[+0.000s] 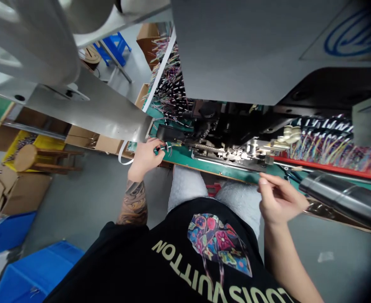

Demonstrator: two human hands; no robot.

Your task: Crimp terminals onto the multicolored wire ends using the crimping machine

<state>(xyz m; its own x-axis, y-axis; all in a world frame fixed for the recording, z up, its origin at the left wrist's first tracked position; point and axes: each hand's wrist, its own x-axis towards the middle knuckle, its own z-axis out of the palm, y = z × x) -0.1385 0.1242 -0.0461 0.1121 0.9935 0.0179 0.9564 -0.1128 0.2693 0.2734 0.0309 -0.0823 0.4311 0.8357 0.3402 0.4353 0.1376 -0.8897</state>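
My left hand (147,158) is at the left end of the green bench top (201,163), its fingers closed on a thin cable. The cable's fine loose wire ends (169,148) stick out to the right of the fingertips. Beside them lies the metal and black working part of a machine (232,152), along the bench edge. My right hand (282,200) is at the front edge of the bench, right of the machine, with thumb and forefinger pinched together. Whether anything small is between those fingertips is too unclear to make out.
A grey machine housing (232,50) overhangs the bench. Bundles of cut wires lie behind it (173,84) and at the right (340,145), near a red rail (333,166). A dark metal cylinder (346,193) juts in beside my right hand. A wooden stool (26,158) stands left.
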